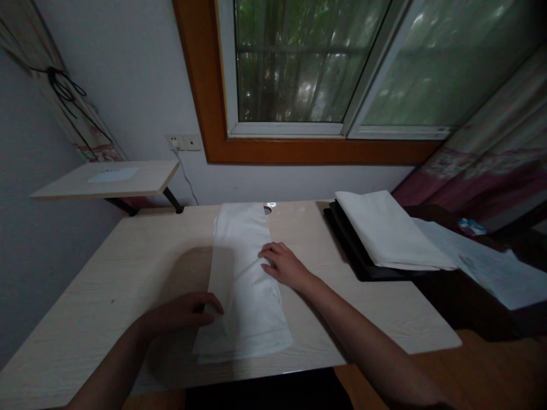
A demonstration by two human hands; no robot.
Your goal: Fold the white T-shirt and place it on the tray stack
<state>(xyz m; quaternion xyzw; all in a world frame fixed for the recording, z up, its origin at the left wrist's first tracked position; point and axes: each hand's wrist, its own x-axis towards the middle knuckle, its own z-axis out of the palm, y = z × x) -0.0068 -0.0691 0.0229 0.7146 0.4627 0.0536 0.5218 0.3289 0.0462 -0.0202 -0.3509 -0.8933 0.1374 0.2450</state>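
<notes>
A pale wood-grain table (141, 267) fills the lower view, its rounded near right corner showing, and beyond its far edge a window (290, 74) with a brown surround is set in the wall. At the right, a patterned curtain (482, 154) hangs beside the window. A white cloth (245, 228), folded into a long strip and lightly creased, lies left of the table's middle, from the far edge almost to the near edge. At the far right corner, a second folded white cloth (388, 228) rests on flat black items (352, 250), reaching past the right edge. A small raised shelf (149, 173) stands on black legs at the far left corner, bearing a sheet of paper (113, 175). The right hand (282, 265) rests on the strip's right margin, its grip loose, fingers lightly bent and thumb apart. The left hand (199, 307) is at the strip's left margin, nearer the table's near edge, its grip slack and curled, with a gap between thumb and forefinger. Smallest is a round hole (268, 210) by the far edge, beside the strip.
</notes>
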